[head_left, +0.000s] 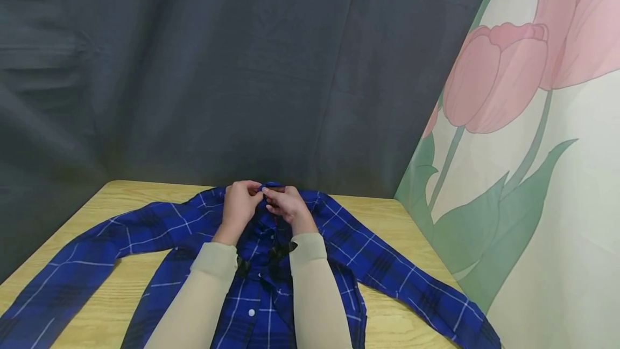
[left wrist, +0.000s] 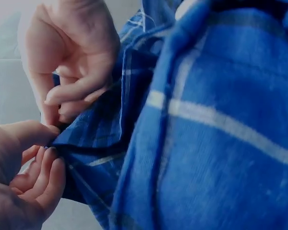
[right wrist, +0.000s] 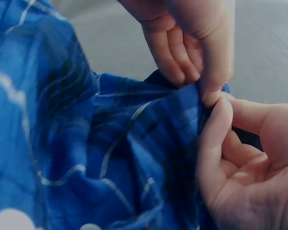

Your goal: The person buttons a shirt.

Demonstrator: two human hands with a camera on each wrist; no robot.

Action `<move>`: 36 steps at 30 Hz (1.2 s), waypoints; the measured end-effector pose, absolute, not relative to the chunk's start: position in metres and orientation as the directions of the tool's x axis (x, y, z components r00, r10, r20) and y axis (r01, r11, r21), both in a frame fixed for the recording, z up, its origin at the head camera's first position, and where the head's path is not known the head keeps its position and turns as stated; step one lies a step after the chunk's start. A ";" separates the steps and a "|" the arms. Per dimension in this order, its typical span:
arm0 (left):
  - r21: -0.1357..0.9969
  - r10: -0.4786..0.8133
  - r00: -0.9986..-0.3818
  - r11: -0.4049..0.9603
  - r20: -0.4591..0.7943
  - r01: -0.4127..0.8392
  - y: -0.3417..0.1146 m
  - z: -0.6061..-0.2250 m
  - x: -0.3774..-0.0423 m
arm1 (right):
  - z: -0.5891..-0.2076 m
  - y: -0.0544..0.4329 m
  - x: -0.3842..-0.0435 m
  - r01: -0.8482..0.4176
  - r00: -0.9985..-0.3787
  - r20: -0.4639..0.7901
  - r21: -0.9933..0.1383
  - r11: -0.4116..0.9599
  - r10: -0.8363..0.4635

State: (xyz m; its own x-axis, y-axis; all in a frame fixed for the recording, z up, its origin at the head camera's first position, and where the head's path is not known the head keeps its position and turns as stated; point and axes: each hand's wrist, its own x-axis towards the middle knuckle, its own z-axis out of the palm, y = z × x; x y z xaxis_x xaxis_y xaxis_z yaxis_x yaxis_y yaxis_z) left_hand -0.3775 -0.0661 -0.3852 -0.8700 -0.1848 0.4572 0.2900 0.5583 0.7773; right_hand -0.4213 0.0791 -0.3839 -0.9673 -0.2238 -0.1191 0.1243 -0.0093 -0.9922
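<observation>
A blue plaid long-sleeved shirt (head_left: 252, 295) lies front up, its sleeves spread to both sides and white buttons down its front. At its collar end, my left hand (head_left: 238, 206) and right hand (head_left: 289, 209) meet, each pinching the fabric between thumb and fingers. In the left wrist view, the left hand (left wrist: 24, 177) grips a folded edge at the lower left, with the right hand (left wrist: 72, 57) just above. Thumb and fingertips of the right hand (right wrist: 254, 163) come together at the cloth edge in the right wrist view, touching the left hand's fingertips. Fingers cover the pinched spot.
The shirt rests on a light wood-grain table (head_left: 402, 322). A dark grey curtain (head_left: 242, 69) hangs behind the table's far edge. To the right stands a pale wall with painted pink tulips (head_left: 504, 74). Black wrist-worn devices (head_left: 283, 251) sit at the cuffs.
</observation>
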 end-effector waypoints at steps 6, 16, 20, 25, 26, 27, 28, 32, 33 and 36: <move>0.736 -0.171 -0.863 0.615 0.476 0.284 -0.066 -0.382 -0.376 | -0.380 0.081 -0.419 0.109 -0.968 -0.117 -0.993 0.046 -0.222; 0.846 -0.126 -0.933 0.475 0.337 0.242 -0.074 -0.382 -0.379 | -0.380 0.093 -0.421 0.013 -0.959 -0.047 -0.992 0.122 -0.281; 0.914 -0.140 -0.960 0.364 0.242 0.177 -0.075 -0.384 -0.381 | -0.382 0.093 -0.423 -0.014 -0.952 -0.026 -0.992 0.129 -0.304; 0.962 -0.185 -0.968 0.245 0.170 0.122 -0.075 -0.388 -0.383 | -0.385 0.089 -0.425 -0.042 -0.956 0.008 -0.993 0.111 -0.295; 0.963 -0.190 -0.967 0.239 0.170 0.122 -0.076 -0.389 -0.383 | -0.386 0.087 -0.425 -0.049 -0.959 0.016 -0.993 0.111 -0.284; 0.963 -0.193 -0.966 0.240 0.172 0.124 -0.076 -0.391 -0.384 | -0.387 0.086 -0.425 -0.056 -0.962 0.023 -0.992 0.112 -0.272; 0.960 -0.190 -0.965 0.247 0.179 0.129 -0.077 -0.392 -0.384 | -0.388 0.085 -0.426 -0.059 -0.965 0.028 -0.992 0.112 -0.261; 0.928 -0.104 -0.975 0.341 0.194 0.149 -0.082 -0.399 -0.387 | -0.392 0.085 -0.426 -0.072 -0.971 0.038 -0.987 0.141 -0.234; 0.911 -0.073 -0.979 0.386 0.191 0.149 -0.083 -0.402 -0.389 | -0.393 0.085 -0.426 -0.080 -0.972 0.040 -0.983 0.164 -0.231; 0.850 0.002 -0.986 0.508 0.165 0.143 -0.084 -0.410 -0.392 | -0.394 0.090 -0.424 -0.120 -0.975 0.060 -0.952 0.282 -0.214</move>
